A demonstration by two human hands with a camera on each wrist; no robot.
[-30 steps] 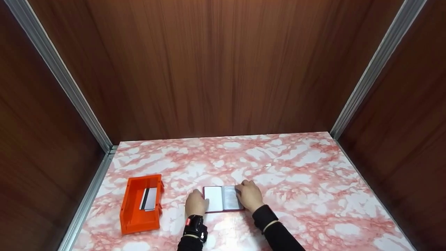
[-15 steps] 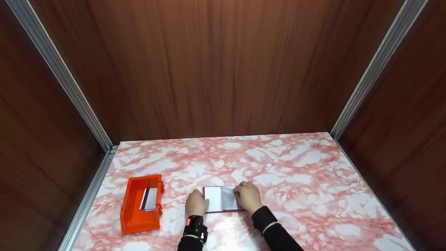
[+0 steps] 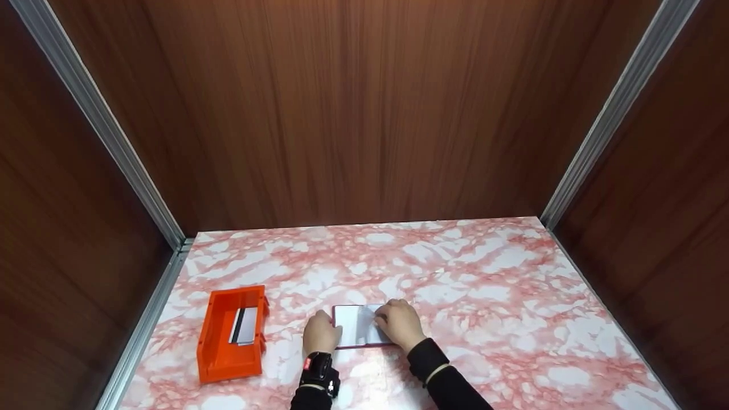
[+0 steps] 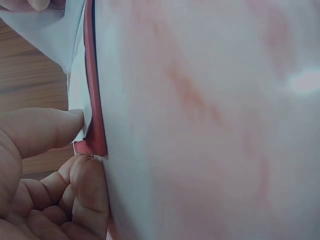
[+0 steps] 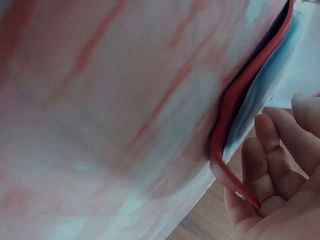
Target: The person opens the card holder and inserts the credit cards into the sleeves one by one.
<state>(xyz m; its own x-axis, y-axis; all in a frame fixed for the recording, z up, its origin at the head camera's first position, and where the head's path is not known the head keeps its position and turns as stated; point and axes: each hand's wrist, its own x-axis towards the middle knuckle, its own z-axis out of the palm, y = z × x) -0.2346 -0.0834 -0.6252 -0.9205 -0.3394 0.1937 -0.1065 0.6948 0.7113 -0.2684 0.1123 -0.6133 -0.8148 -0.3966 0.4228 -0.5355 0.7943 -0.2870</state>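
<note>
A small booklet with a red cover [image 3: 347,326] lies spread on the table, white page at left, clear sleeve pages at right. My left hand [image 3: 320,333] grips its left edge; in the left wrist view the thumb of that hand [image 4: 45,150] presses the page beside the red cover [image 4: 95,100], fingers curled at the edge. With thumb and index finger my right hand [image 3: 401,326] pinches a clear page [image 3: 367,320], raised over the booklet's middle. In the right wrist view the other fingers of this hand [image 5: 280,160] hang by the red cover's corner [image 5: 227,175].
An orange bin [image 3: 216,336] stands at the left of the marbled table [image 3: 484,296], with several flat cards [image 3: 246,326] in it, one with a black stripe. Wooden panels [image 3: 342,114] and metal posts enclose the table at the back and sides.
My right hand has moved left across the booklet and slightly nearer, bringing the clear page's edge with it toward the middle. My left hand has stayed in place.
</note>
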